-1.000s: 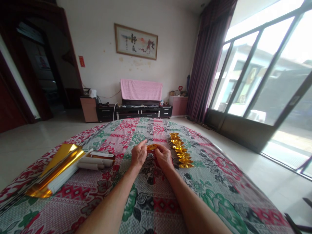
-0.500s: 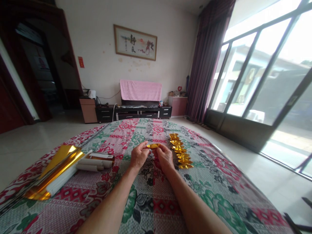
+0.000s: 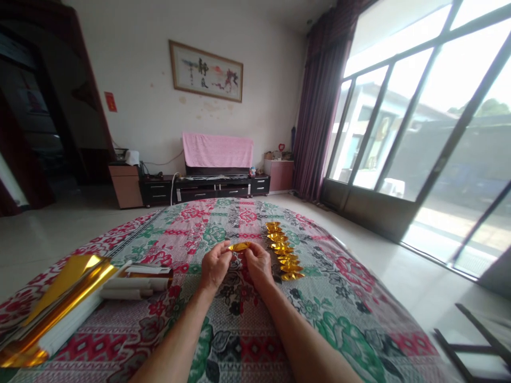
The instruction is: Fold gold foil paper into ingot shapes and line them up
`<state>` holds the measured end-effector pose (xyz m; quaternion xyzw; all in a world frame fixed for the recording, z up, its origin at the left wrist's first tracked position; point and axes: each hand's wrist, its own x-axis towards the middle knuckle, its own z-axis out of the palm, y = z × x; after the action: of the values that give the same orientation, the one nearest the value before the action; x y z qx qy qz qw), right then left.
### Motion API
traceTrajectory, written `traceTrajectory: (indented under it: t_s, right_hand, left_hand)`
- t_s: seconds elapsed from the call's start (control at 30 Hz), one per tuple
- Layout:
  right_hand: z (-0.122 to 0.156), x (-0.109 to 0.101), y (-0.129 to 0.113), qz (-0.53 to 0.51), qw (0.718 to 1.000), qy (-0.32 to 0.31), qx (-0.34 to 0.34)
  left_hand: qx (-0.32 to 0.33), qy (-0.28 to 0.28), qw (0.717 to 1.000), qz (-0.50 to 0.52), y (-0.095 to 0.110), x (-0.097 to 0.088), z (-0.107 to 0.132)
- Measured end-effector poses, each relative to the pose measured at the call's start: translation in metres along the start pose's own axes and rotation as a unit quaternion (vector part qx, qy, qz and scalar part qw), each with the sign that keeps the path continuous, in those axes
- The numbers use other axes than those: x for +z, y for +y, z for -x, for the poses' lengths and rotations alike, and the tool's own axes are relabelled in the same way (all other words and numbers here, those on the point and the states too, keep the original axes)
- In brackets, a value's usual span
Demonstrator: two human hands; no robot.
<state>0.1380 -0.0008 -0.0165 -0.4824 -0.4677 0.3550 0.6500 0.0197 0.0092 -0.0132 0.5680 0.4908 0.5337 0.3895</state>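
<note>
Between my two hands is a small folded gold foil paper ingot [image 3: 240,247], boat-shaped with pointed ends. My left hand [image 3: 216,263] pinches its left end, and my right hand [image 3: 258,264] pinches its right end. Both hands hover close over the patterned tablecloth. Just right of my right hand, a row of similar gold paper ingots [image 3: 281,249] runs away from me, each close against its neighbour. Off to the left lie sheets of gold foil paper [image 3: 75,298], partly curled, with white undersides showing. Beside them rest several rolled white-backed sheets [image 3: 136,284].
A floral cloth [image 3: 171,340] covers the rounded table. Beyond it stands a low black cabinet [image 3: 199,190] with a pink towel [image 3: 217,150] draped over something on top. Glass doors [image 3: 399,127] line the right side, and a dark-framed stool or chair [image 3: 471,340] is at lower right.
My view has turned slightly right, so everything sits further left in the picture. Both hands keep hold of the paper ingot, with little visible change in their grip.
</note>
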Motion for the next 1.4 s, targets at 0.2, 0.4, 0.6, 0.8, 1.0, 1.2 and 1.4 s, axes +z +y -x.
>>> traceTrajectory:
  t_s: [0.2, 0.4, 0.6, 0.8, 1.0, 1.2, 1.4]
  right_hand:
    - [0.0031, 0.0008, -0.0023, -0.005, 1.000, 0.004, 0.006]
    - [0.0023, 0.0016, 0.0013, -0.015, 1.000, 0.000, 0.019]
    - [0.0018, 0.0024, 0.0026, -0.014, 1.000, 0.002, 0.014]
    - [0.0039, 0.0024, -0.0008, 0.018, 1.000, 0.009, -0.011]
    - [0.0049, 0.0042, -0.0020, 0.033, 0.999, 0.014, -0.015]
    - [0.0043, 0.0041, -0.0001, 0.048, 0.998, 0.017, -0.030]
    - [0.0028, 0.0014, 0.0060, 0.089, 0.994, 0.058, -0.024]
  left_hand:
    - [-0.049, 0.016, 0.998, 0.024, 0.0005, -0.0044, 0.0000]
    - [-0.040, 0.037, 0.999, 0.007, -0.0004, -0.0018, 0.0004]
    - [-0.053, 0.050, 0.997, 0.034, -0.0011, -0.0008, 0.0002]
    - [-0.070, 0.057, 0.994, 0.062, -0.0006, -0.0017, -0.0007]
    - [-0.072, 0.071, 0.992, 0.073, 0.0019, -0.0028, -0.0009]
    - [-0.067, 0.073, 0.992, 0.079, -0.0002, -0.0034, -0.0015]
    - [-0.073, 0.087, 0.988, 0.104, 0.0026, -0.0029, -0.0007]
